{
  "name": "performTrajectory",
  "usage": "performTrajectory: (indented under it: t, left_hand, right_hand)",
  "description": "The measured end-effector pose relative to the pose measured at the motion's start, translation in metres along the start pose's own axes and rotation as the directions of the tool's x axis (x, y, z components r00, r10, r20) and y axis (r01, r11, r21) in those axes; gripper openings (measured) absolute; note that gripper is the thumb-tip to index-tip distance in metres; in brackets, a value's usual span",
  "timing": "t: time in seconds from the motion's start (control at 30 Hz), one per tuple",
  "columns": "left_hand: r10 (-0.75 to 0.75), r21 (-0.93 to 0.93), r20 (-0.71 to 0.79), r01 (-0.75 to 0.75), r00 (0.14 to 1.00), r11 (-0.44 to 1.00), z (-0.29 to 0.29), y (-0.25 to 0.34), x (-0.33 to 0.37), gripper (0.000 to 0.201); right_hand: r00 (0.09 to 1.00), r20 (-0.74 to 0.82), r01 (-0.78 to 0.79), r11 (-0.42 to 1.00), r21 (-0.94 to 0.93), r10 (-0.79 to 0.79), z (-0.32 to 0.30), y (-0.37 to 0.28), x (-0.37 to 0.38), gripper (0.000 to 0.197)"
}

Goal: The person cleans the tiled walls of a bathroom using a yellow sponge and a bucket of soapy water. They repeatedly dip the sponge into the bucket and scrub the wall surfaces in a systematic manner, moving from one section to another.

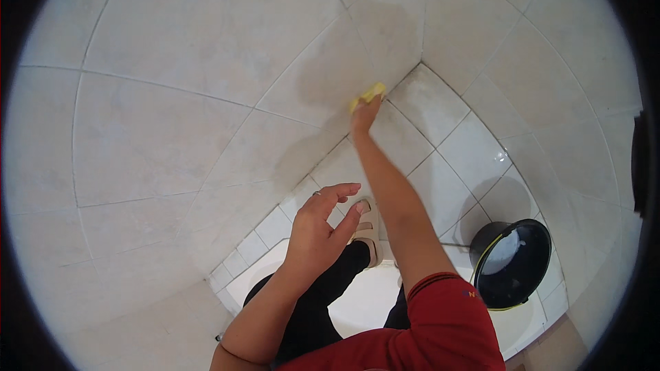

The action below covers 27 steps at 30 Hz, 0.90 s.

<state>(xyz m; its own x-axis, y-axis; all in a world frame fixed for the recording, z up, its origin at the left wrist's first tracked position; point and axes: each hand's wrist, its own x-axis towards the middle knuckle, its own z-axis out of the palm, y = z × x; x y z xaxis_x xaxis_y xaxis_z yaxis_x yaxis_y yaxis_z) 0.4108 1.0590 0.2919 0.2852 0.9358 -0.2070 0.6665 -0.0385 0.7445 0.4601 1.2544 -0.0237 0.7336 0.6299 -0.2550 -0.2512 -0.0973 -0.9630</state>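
Observation:
My right hand (365,118) reaches far out and grips a yellow sponge or cloth (368,96); which of the two I cannot tell. It presses this against the foot of the tiled wall (330,72), close to the seam with the white tiled ledge (430,120) and near the corner. My left hand (322,225) hovers nearer to me, above my sandalled foot, its fingers bent and apart. Nothing is in it, and a ring shows on one finger.
A black bucket (487,239) with a yellow handle stands at the right, with whitish liquid inside. Below me curves a white tub (368,302), and my sandal (370,223) is by its far edge. A second tiled wall (543,89) closes the right side.

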Motion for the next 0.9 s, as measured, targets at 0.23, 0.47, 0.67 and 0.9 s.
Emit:
performTrajectory:
  t: [0.23, 0.47, 0.67, 0.9]
  left_hand:
    - [0.042, 0.017, -0.016, -0.042, 0.999, 0.999, 0.005, 0.006, 0.006, 0.026]
    - [0.038, -0.018, 0.016, -0.037, 0.999, 0.999, 0.008, 0.011, 0.008, 0.024]
    - [0.013, 0.018, 0.027, -0.014, 1.0, 1.0, 0.007, 0.004, 0.008, 0.024]
    - [0.131, 0.015, 0.136, -0.135, 0.982, 0.991, 0.012, 0.016, 0.029, 0.024]
  right_hand:
    - [0.82, -0.107, 0.571, 0.793, 0.211, -0.562, 0.021, -0.145, -0.002, 0.054]
    - [0.335, 0.074, 0.942, 0.332, -0.042, -0.939, 0.013, -0.241, 0.025, 0.061]
    - [0.921, -0.095, 0.379, 0.925, -0.01, -0.378, 0.009, -0.071, 0.12, 0.06]
    - [0.837, 0.238, -0.502, 0.865, -0.025, 0.493, -0.022, 0.164, 0.113, 0.033]
